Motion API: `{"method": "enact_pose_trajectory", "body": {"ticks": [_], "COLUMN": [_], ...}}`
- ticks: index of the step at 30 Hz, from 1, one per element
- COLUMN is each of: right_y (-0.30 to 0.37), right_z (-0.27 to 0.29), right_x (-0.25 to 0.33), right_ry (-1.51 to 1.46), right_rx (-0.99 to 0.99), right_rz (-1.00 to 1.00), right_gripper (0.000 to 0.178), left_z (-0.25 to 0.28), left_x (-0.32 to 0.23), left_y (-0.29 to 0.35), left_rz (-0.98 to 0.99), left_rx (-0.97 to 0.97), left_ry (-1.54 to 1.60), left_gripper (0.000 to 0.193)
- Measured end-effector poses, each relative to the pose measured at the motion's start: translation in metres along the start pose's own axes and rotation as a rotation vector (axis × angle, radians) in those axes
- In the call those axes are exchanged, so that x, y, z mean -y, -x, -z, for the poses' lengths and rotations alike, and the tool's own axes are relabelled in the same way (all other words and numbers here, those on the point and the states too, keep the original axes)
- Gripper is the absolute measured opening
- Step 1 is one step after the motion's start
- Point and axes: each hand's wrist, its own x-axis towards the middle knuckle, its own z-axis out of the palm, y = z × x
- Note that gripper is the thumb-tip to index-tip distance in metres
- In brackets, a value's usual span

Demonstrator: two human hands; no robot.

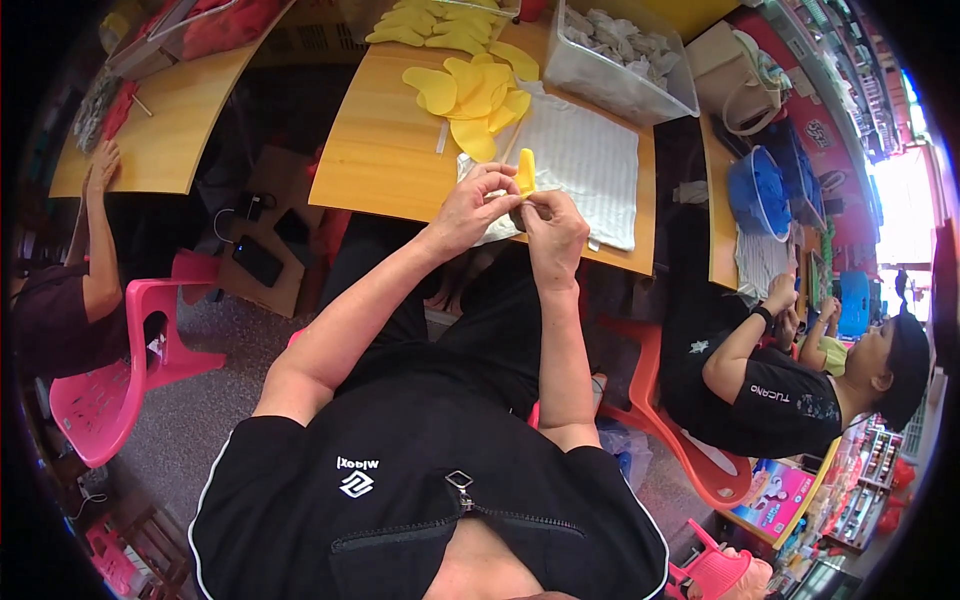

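Yellow piece: small yellow piece point(526, 172), upright between both hands, above the near table edge; lower end covered by fingers.
Left hand: left hand point(468, 212) nearly closed, fingers curled, fingertips at lower left of the piece; firm pinch or light touch, cannot tell.
Right hand: right hand point(556, 235) closed down to a pinch, thumb on the base of the piece, other fingers folded; far side hidden.
White cloth: ribbed white cloth point(585, 160) flat on the wooden table point(375, 145), just beyond the hands, reaching close to the near edge.
Yellow pile: loose yellow pile point(465, 95) beyond the left hand, pieces overlapping; second yellow stack point(440, 25) farther back.
Clear bin: clear bin point(625, 85) of crumpled pale material at the far right, just beside the cloth.
Slip risk: could drop into lap or onto floor, given a small hold so close to the table edge.
Crush risk: could crease or stretch at the base, if pinched hard with both hands pulling apart.
Snag risk: could drag the cloth off the edge, if caught by a wrist or forearm.
Mix-up risk: could get lost among near-identical pieces, if set down on the pile.
Blind spot: contact at the base mostly hidden; misalignment there easy to miss.
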Motion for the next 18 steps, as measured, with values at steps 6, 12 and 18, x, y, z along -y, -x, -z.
{"method": "enact_pose_trajectory", "body": {"ticks": [6, 12, 18], "right_y": [-0.003, 0.001, -0.002], "right_z": [-0.007, -0.019, -0.013], "right_x": [-0.007, -0.029, -0.028], "right_ry": [-0.013, -0.068, -0.462], "right_rx": [-0.131, -0.134, 0.025], "right_rz": [-0.072, -0.15, -0.439], "right_gripper": [0.016, 0.014, 0.011], "left_z": [-0.005, -0.004, -0.012], "left_x": [-0.008, 0.002, 0.0], "left_y": [0.008, 0.012, 0.008], "left_rz": [0.123, 0.149, 0.149], "left_rx": [0.111, 0.09, -0.02], "left_ry": [0.101, 0.037, 0.491], "left_gripper": [0.015, 0.014, 0.036]}}
